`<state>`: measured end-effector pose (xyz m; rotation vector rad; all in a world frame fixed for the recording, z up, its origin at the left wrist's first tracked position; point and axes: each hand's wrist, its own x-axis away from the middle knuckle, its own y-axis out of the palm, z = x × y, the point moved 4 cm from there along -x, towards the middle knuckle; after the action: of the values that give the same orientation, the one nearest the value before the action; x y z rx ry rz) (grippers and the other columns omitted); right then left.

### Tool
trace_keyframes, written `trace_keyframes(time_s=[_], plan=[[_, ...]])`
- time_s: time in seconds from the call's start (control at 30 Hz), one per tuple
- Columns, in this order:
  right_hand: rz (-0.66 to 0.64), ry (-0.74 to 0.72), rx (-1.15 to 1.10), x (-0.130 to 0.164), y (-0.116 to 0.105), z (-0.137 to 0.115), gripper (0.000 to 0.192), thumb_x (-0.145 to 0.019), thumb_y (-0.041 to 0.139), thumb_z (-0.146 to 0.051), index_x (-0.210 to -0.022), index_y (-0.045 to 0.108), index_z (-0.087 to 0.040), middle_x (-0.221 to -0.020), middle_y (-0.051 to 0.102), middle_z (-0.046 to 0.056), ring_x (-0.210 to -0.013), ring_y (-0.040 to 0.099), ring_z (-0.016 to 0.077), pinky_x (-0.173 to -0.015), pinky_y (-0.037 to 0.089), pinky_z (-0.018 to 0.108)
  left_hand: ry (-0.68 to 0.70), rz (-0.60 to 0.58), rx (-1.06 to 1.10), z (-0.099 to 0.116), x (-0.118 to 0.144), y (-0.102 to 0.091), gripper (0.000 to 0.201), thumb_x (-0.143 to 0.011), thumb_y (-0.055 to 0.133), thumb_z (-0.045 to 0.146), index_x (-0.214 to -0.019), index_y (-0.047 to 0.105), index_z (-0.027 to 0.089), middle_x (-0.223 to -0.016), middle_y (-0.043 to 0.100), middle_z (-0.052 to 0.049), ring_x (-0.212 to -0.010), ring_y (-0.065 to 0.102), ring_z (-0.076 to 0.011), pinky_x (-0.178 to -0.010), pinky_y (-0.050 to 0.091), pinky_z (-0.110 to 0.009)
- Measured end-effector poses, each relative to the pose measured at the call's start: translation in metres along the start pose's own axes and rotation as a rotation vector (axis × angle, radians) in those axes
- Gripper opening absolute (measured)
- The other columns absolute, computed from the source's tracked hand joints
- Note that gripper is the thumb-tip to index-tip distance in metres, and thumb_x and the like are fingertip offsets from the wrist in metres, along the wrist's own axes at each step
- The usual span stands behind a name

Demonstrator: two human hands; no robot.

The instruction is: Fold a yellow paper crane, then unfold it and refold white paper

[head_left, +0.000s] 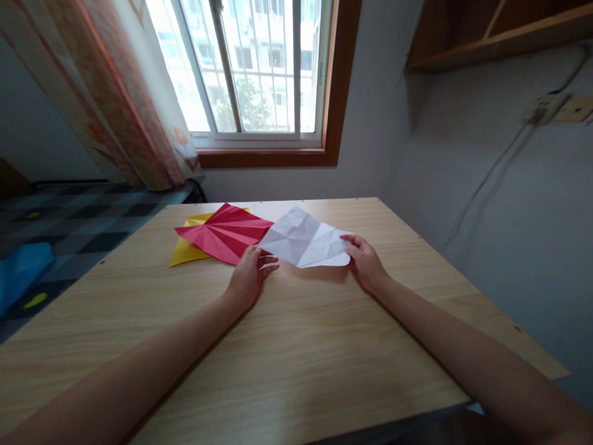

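Head view: both hands [248, 278] [365, 262] on white paper [303, 242]

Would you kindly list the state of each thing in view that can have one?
Creased white paper sheet: unfolded, held at both sides, partly lifted off the wooden table.
Pleated red paper sheet: lying flat, overlapping the yellow one.
Yellow paper sheet: flat, mostly covered.
Left hand: fingers on the white sheet's left edge.
Right hand: gripping its right edge.
Patterned curtain: drawn aside.
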<state>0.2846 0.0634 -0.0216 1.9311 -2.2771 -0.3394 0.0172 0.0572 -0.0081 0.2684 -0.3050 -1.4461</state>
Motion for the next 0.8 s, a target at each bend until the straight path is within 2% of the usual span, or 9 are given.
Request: trace_keyframes(time_s=[0.13,0.23,0.33,0.47,0.6,0.8], plan=[[-0.028,-0.009,-0.024,0.0,-0.002,-0.006,0.035,-0.059,0.056,-0.022,-0.092,0.066,-0.02,-0.069,0.058,-0.003,-0.059,0.046,0.013,-0.052,0.035,0.024,-0.062,0.008,0.081,0.002,-0.001,0.002,0.021,-0.083,0.057,0.035,-0.096,0.054,0.019,-0.082,0.064,-0.002,-0.076,0.067,-0.0177,-0.068,0.057,-0.031],[-0.07,-0.03,-0.025,0.001,-0.003,-0.01,0.033,-0.057,0.054,-0.021,-0.088,0.066,-0.02,-0.066,0.056,-0.003,-0.057,0.043,0.0129,-0.051,0.031,0.024,-0.09,-0.011,0.085,0.002,0.0,0.002,0.031,-0.084,0.059,0.041,-0.105,0.053,0.02,-0.09,0.067,-0.005,-0.076,0.067,-0.0179,-0.063,0.055,-0.028],[-0.104,-0.038,-0.019,0.002,-0.002,-0.013,0.032,-0.056,0.054,-0.02,-0.085,0.067,-0.021,-0.067,0.056,-0.002,-0.057,0.041,0.0128,-0.05,0.029,0.024,-0.069,-0.049,-0.029,0.002,0.002,0.002,0.039,-0.08,0.067,0.04,-0.111,0.052,0.021,-0.095,0.067,-0.005,-0.076,0.065,-0.0152,-0.063,0.052,-0.025],[-0.135,-0.065,0.005,0.003,-0.002,-0.014,0.03,-0.057,0.053,-0.02,-0.083,0.067,-0.021,-0.069,0.057,-0.002,-0.058,0.041,0.0135,-0.051,0.029,0.025,0.003,-0.139,-0.178,0.001,0.007,0.003,0.056,-0.072,0.077,0.034,-0.12,0.05,0.022,-0.096,0.065,-0.003,-0.079,0.064,-0.0152,-0.066,0.051,-0.026],[-0.162,-0.072,0.014,0.003,-0.002,-0.013,0.029,-0.058,0.053,-0.021,-0.083,0.067,-0.022,-0.069,0.058,-0.001,-0.058,0.042,0.0142,-0.052,0.029,0.025,0.05,-0.194,-0.294,0.002,0.009,0.005,0.048,-0.069,0.078,0.037,-0.109,0.058,0.02,-0.093,0.061,-0.001,-0.077,0.061,-0.0138,-0.065,0.048,-0.024],[-0.205,-0.078,0.033,0.004,-0.001,-0.011,0.029,-0.058,0.053,-0.02,-0.083,0.068,-0.022,-0.066,0.055,-0.002,-0.057,0.041,0.0142,-0.052,0.028,0.025,0.098,-0.184,-0.43,0.001,0.007,0.003,0.043,-0.066,0.079,0.037,-0.102,0.062,0.019,-0.095,0.059,-0.003,-0.073,0.057,-0.0126,-0.062,0.047,-0.023]])
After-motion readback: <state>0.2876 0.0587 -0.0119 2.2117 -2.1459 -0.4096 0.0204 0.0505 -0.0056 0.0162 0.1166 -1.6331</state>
